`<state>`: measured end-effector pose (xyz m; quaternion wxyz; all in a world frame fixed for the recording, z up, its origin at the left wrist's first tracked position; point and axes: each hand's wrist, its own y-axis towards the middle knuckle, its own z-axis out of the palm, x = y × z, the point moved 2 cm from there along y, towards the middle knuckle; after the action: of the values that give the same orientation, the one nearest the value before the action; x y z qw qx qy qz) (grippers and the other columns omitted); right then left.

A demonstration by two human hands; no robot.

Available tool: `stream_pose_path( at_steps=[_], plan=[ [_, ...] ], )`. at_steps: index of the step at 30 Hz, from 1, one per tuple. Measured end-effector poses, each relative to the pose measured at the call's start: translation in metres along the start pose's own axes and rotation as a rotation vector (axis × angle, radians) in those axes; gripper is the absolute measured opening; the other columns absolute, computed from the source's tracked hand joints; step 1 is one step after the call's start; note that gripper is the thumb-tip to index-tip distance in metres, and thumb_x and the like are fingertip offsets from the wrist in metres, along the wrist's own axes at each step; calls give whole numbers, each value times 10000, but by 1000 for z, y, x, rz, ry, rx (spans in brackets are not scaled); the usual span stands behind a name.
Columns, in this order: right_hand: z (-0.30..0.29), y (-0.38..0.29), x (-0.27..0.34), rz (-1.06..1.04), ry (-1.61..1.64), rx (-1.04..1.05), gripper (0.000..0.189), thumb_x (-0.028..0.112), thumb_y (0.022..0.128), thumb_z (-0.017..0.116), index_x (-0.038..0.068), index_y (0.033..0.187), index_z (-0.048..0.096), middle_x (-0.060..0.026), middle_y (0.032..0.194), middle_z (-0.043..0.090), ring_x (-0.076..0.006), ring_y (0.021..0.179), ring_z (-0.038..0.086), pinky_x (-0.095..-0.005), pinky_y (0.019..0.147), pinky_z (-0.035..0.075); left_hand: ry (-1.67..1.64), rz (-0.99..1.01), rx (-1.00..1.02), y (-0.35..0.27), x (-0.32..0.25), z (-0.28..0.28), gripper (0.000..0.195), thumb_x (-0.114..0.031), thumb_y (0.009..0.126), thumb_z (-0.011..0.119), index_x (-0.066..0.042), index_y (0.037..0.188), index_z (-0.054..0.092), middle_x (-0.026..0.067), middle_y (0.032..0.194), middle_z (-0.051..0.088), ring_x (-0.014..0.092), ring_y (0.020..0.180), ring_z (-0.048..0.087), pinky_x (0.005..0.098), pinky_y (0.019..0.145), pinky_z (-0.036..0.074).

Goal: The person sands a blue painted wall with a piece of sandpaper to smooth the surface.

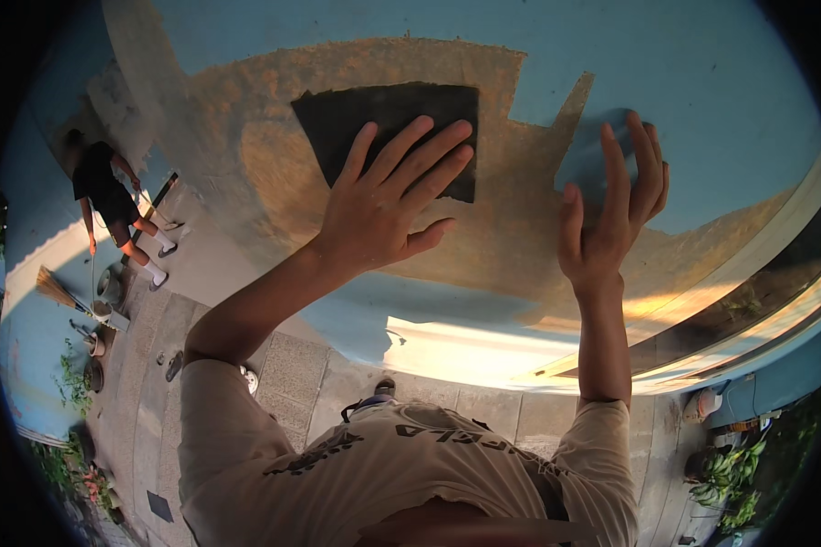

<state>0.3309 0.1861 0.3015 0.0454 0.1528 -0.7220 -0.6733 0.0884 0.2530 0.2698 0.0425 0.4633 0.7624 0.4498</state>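
Observation:
A thin black sheet, perhaps sandpaper, lies flat against the wall in front of me, its edges uneven in places. My left hand is spread over its lower part, palm towards the wall and fingers apart. The wall around the sheet is bare brownish-grey plaster, bordered by blue paint with a ragged edge. To the right, my right hand is raised before a blue painted patch, empty, with its fingers slightly curled. Whether its fingertips touch the wall, I cannot tell.
At the left, another person stands by the wall holding a thin rod or cord. A broom, a bucket and potted plants are nearby. A dark square piece lies on the paved floor. More plants stand right.

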Motion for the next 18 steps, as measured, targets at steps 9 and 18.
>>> stream_pose_path(
  at_steps=[9, 18],
  plan=[
    [22, 42, 30, -267, -257, 339, 685, 503, 857, 616, 238, 1473, 478, 35, 1601, 338, -294, 1465, 318, -688, 1117, 138, -79, -270, -46, -42, -36, 23, 771, -424, 912, 585, 7, 1507, 353, 230, 1601, 261, 466, 1455, 238, 661, 1128, 147],
    [13, 32, 31, -227, -63, 416, 674, 426, 833, 676, 225, 1451, 499, 45, 1602, 332, -238, 1462, 332, -669, 1103, 237, -167, -372, -113, -39, -45, 17, 707, -314, 926, 577, 49, 1490, 353, 244, 1596, 251, 453, 1450, 242, 617, 1132, 156]
  ],
)
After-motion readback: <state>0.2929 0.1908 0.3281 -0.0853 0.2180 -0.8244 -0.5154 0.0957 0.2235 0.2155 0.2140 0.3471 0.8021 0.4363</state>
